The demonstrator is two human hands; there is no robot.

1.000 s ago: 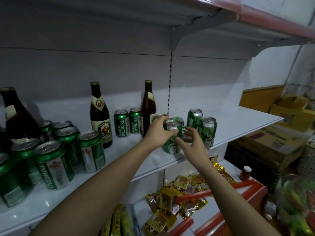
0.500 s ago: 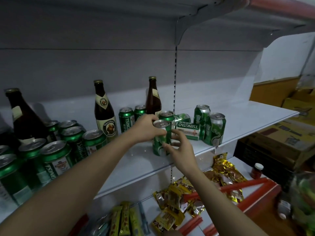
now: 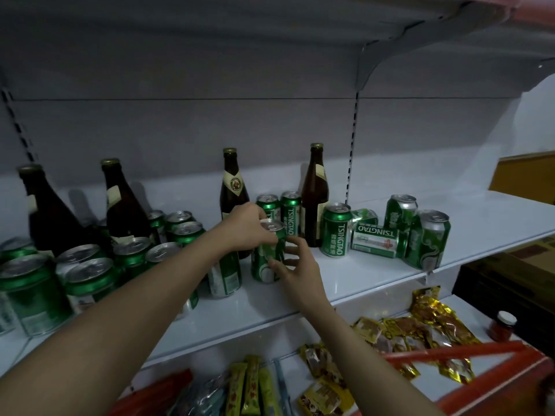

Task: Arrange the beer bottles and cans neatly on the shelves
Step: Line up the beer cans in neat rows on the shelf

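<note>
A white shelf (image 3: pixel 360 280) carries green beer cans and brown bottles. My left hand (image 3: pixel 244 229) grips the top rim of a green can (image 3: pixel 265 259) standing upright at the shelf's middle. My right hand (image 3: pixel 295 264) holds its lower right side, thumb on the front. Behind stand two brown bottles (image 3: pixel 232 193) (image 3: pixel 313 199) and two back cans (image 3: pixel 290 211). Further right are an upright Tsingtao can (image 3: pixel 335 232), a can lying on its side (image 3: pixel 375 240) and two upright cans (image 3: pixel 428 240). At the left, two more bottles (image 3: pixel 123 205) rise behind a cluster of several cans (image 3: pixel 90 277).
The upper shelf (image 3: pixel 270 40) hangs low overhead. On the lower shelf lie yellow snack packets (image 3: pixel 420 325), a small red jar (image 3: pixel 500 325) and a red rail (image 3: pixel 450 352). Dark cardboard boxes (image 3: pixel 510 280) stand at the right. The shelf's right end (image 3: pixel 495 214) is bare.
Both hands have carried the green can leftward, away from the right group, and it now stands in front of the centre bottle. The view has shifted left.
</note>
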